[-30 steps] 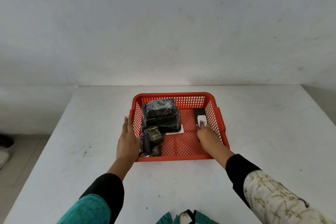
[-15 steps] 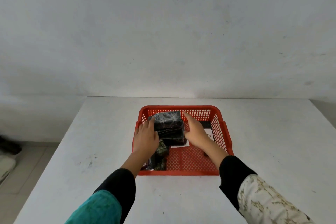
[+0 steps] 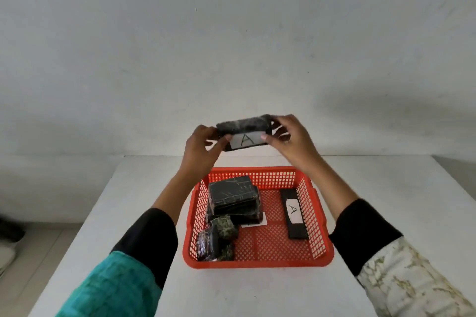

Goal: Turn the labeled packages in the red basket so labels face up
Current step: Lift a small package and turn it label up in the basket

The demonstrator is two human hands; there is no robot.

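Note:
A black wrapped package (image 3: 243, 129) is held in the air above the red basket (image 3: 258, 262), its white label with the letter A turned toward me. My left hand (image 3: 203, 148) grips its left end and my right hand (image 3: 289, 140) grips its right end. Inside the basket a stack of black packages (image 3: 234, 198) sits at the back left, with a white label edge (image 3: 253, 224) peeking from underneath. Small dark packages (image 3: 217, 238) lie at the front left. A flat black package (image 3: 293, 212) lies at the right with its A label facing up.
The basket stands on a white table (image 3: 373, 213) against a plain white wall. The table's left edge drops to a tiled floor (image 3: 38, 244). A dark object (image 3: 10, 229) lies on the floor at far left.
Both hands closed on the top package of the stack, lifted it out of the basket and tilted it so its label shows. The camera view has also tilted up.

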